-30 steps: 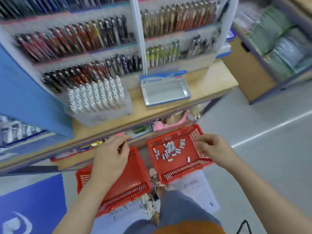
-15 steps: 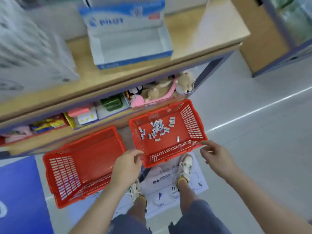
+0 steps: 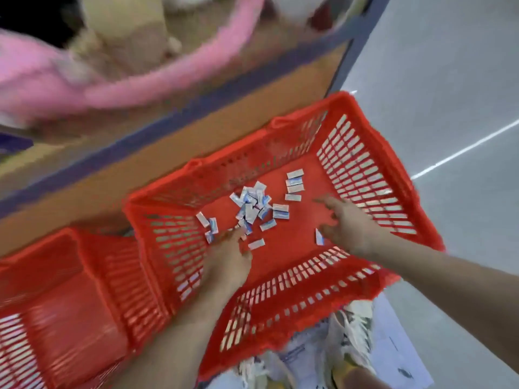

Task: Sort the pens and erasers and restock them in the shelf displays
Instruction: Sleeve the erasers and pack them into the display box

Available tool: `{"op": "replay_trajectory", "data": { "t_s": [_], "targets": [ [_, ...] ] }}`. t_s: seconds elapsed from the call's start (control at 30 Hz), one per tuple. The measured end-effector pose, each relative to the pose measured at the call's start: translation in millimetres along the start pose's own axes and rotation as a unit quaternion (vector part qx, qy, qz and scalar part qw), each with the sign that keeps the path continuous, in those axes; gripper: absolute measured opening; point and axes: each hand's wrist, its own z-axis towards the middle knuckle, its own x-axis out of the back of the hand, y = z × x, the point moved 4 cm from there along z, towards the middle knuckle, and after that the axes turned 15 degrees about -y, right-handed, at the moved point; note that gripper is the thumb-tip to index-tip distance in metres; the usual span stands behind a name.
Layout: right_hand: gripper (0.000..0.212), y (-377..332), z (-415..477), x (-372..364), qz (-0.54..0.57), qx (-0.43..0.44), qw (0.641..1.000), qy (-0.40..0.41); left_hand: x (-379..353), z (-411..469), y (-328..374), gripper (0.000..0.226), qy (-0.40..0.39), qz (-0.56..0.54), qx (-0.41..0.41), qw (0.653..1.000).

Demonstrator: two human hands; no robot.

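Several small white-and-blue erasers (image 3: 254, 206) lie scattered on the floor of a red plastic basket (image 3: 362, 169) standing on the ground. Both my hands reach down inside it. My left hand (image 3: 226, 261) hovers at the near left edge of the eraser pile, its fingertips touching or nearly touching the closest ones. My right hand (image 3: 346, 224) is to the right of the pile, fingers spread, with one eraser (image 3: 318, 237) right by its thumb. Neither hand visibly holds anything. The image is blurred by motion.
A second red basket (image 3: 56, 299) sits to the left, with nothing visible in it. A wooden shelf with a dark blue edge (image 3: 179, 127) runs just behind the baskets, holding pink and beige plush toys (image 3: 118, 60). Grey floor (image 3: 449, 80) lies to the right; my shoes and printed paper show below.
My view has dropped from the pen display down close to the baskets. Both hands have moved from the basket's near rim into the basket, next to the erasers.
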Motion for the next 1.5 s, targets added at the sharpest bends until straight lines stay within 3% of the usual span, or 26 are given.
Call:
{"op": "replay_trajectory", "data": {
  "t_s": [0.17,0.37,0.6,0.67,0.73,0.83,0.9,0.97,1.03,1.13,1.23,1.33,1.5],
  "targets": [
    [0.076,32.2,112.0,-50.7,-0.088,-0.005,0.996,-0.018,-38.6,110.4,-21.3,0.062,0.063,0.058,-0.024,0.996],
    [0.059,13.7,159.8,-75.8,-0.24,0.044,0.967,0.068,-54.6,145.8,-20.5,0.062,0.125,0.1,-0.038,0.986],
    [0.041,-0.1,163.0,-89.3,-0.278,0.09,0.954,0.063,-61.4,133.7,-25.4,0.042,0.113,-0.034,-0.09,0.989],
    [0.048,6.4,166.9,-93.0,-0.293,0.057,0.953,0.045,-55.0,126.9,-29.5,0.024,0.107,-0.149,-0.048,0.982],
    [0.054,13.5,168.7,-93.5,-0.283,0.015,0.959,0.029,-49.6,120.6,-30.8,0.007,0.061,-0.318,0.017,0.946],
    [0.042,22.3,160.4,-85.1,-0.117,-0.047,0.991,0.032,-43.2,104.7,-26.7,0.024,-0.026,-0.561,0.086,0.823],
    [0.021,21.0,145.7,-80.4,0.16,-0.067,0.985,-0.009,-34.7,86.4,-17.3,0.023,-0.088,-0.631,0.082,0.766],
    [0.025,8.2,119.2,-77.6,0.434,-0.07,0.896,-0.069,-24.0,62.0,-4.0,0.02,-0.123,-0.653,0.049,0.745],
    [0.03,-13.5,81.6,-63.7,0.576,-0.043,0.808,-0.114,-9.9,34.7,12.3,0.021,-0.133,-0.66,0.012,0.739],
    [0.017,-60.2,13.9,-32.1,0.648,0.022,0.748,-0.141,21.6,-14.4,44.3,0.017,-0.12,-0.681,-0.033,0.722],
    [0.033,-102.6,-52.1,-1.2,0.653,0.073,0.742,-0.135,59.0,-69.7,82.7,0.016,-0.091,-0.698,-0.066,0.708],
    [0.041,-140.1,-115.9,35.0,0.66,0.112,0.735,-0.107,100.7,-130.5,118.1,0.014,-0.033,-0.662,-0.083,0.744],
    [0.022,-195.1,-232.9,104.6,0.653,0.147,0.742,-0.035,180.0,-240.1,177.2,0.022,-0.013,-0.618,-0.108,0.779]
  ]
}}
